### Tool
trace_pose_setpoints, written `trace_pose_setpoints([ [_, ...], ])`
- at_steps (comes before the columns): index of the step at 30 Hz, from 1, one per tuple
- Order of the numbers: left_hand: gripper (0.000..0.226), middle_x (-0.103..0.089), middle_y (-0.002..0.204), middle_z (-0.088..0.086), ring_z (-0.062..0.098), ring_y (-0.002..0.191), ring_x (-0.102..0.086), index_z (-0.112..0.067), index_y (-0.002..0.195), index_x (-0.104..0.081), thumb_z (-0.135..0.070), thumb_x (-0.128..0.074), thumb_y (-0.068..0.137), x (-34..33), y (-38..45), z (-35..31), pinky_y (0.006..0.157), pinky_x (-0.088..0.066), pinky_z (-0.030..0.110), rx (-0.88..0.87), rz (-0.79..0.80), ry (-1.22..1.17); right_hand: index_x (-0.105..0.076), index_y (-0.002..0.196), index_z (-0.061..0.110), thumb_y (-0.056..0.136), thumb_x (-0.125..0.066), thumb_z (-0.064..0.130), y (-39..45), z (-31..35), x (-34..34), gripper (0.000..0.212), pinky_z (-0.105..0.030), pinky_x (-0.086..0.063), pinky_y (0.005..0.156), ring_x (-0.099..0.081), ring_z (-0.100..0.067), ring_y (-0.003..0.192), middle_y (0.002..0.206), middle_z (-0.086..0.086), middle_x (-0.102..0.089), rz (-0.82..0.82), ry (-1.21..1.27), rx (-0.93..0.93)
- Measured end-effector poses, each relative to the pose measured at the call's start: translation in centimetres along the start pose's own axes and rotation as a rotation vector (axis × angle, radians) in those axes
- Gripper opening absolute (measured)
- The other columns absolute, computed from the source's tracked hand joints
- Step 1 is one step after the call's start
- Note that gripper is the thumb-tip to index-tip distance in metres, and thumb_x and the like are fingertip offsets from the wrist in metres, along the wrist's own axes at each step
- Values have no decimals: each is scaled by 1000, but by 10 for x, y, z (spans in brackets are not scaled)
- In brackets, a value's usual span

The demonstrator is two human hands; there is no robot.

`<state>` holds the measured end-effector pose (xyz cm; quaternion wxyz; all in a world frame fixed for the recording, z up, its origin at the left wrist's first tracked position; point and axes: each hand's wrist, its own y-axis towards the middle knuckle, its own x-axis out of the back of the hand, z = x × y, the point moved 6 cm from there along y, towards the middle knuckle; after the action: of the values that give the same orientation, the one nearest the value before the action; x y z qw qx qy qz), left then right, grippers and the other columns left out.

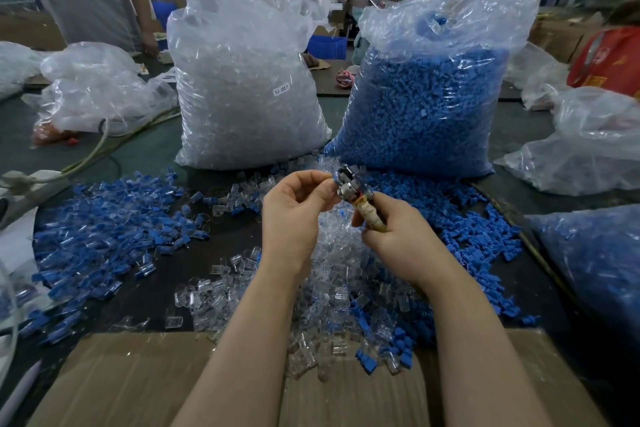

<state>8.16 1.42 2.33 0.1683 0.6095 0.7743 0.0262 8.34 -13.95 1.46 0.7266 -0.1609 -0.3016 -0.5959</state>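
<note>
Below your wrists lies a cardboard flap [138, 381], and directly under your fingers spreads a heap of clear plastic caps [332, 274]. Your right hand [398, 232] is wrapped around the taped handle of a small hand tool [369, 215], all its fingers curled tight on it, the metal head pointing up and away from you. Your left hand [294, 215] meets that head with thumb and forefinger pinched together on it; a sliver of blue shows at the fingertips, too small to tell whether a piece is seated there. This looks like the fitting step, a blue plug being joined to a clear cap at the tool. The next move likely calls for a steady handle and a straight push from the left fingertips. Left of your fingers lies a spread of blue-and-clear pieces [110, 218]; right of them a drift of loose blue plugs [460, 218], both within reach. Beyond your fingertips stand a sack of clear parts [242, 80] and a sack of blue parts [426, 107], walling off the far table. A power strip [24, 187] sits far to the left.
</note>
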Motion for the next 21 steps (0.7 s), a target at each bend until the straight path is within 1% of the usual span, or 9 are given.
trace_pose_setpoints([
  [3,10,-70,71,-6,8,70,-65,-10,86,-68,0,-66,88,-1,0,1,69,-55,20,0,5,-6,-55,81,29,82,-57,9,0,0,0,19,-27,-32,52,-43,-2,48,59,10,-53,-2,4,1],
  [6,9,-70,72,-5,8,69,-65,-8,86,-67,0,-66,89,-1,0,1,69,-53,19,1,13,-13,-55,82,29,84,-58,10,0,-1,-1,19,-27,-33,52,-44,-2,47,57,21,-54,29,20,-1],
  [8,9,-69,74,-2,8,70,-65,-8,86,-67,1,-65,89,-2,0,1,69,-53,18,4,11,-23,-56,85,29,84,-59,10,0,-1,-2,19,-28,-35,53,-42,-3,47,57,16,-52,53,70,-9],
  [11,9,-69,76,1,6,70,-65,-7,87,-67,0,-64,90,-2,1,-1,67,-52,17,14,9,-54,-56,88,29,85,-60,10,0,0,-4,20,-28,-38,57,-43,-3,51,64,12,-50,82,111,-18],
  [14,8,-69,76,0,6,69,-64,-7,88,-67,0,-64,90,-1,1,-2,67,-51,17,8,10,-46,-53,88,30,84,-59,11,0,3,-3,20,-26,-36,55,-44,-1,52,63,17,-52,71,68,-5],
  [17,8,-69,75,0,6,68,-63,-7,88,-67,0,-64,90,0,0,-3,67,-52,17,7,8,-41,-52,86,26,84,-58,11,-1,3,0,16,-28,-33,53,-41,-4,51,65,9,-51,31,0,11],
  [21,7,-69,76,0,6,68,-64,-6,89,-67,-1,-64,90,1,0,-3,67,-51,17,12,2,-27,-53,85,22,83,-55,9,0,4,-2,13,-25,-28,51,-42,-2,51,63,7,-49,18,-31,20],
])
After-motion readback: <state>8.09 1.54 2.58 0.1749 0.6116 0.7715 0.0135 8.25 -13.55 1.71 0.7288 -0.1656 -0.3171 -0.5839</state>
